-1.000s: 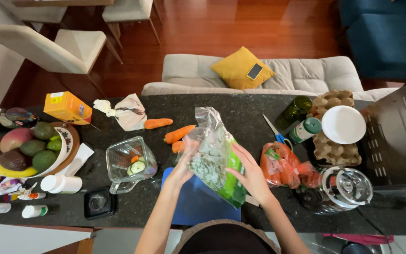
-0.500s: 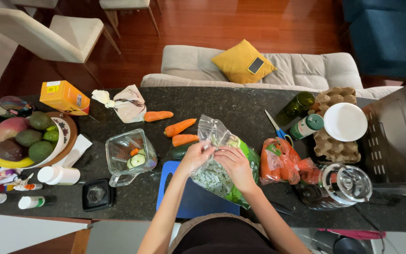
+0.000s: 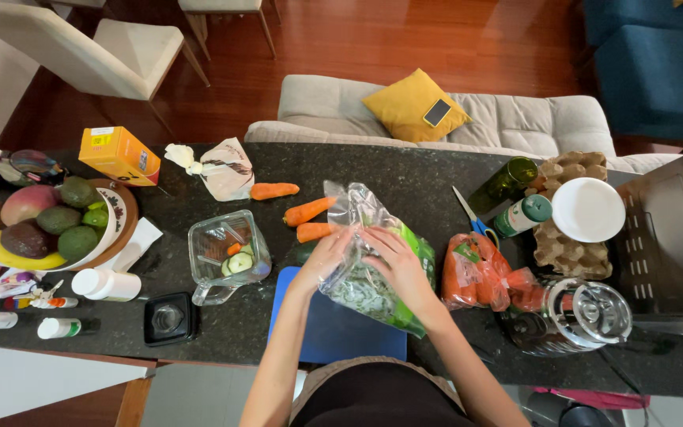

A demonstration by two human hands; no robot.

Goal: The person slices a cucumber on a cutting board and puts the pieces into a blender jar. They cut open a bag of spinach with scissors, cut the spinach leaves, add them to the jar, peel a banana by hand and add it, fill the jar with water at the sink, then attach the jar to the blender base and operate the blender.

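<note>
Pinching the top of the clear bag of greens (image 3: 365,277), the left hand (image 3: 327,257) and right hand (image 3: 395,265) had fingers curled shut; the bag lay between them over the blue cutting board (image 3: 326,324)

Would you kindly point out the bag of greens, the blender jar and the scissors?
bag of greens (image 3: 373,289): head view, on its clear lower part over the leaves.
blender jar (image 3: 227,249): head view, on its glass wall.
scissors (image 3: 468,215): head view, on the blades.

Your clear plastic bag of greens (image 3: 373,269), green-printed along one side, lies tilted over the blue board (image 3: 333,328), its mouth crumpled upward.
</note>
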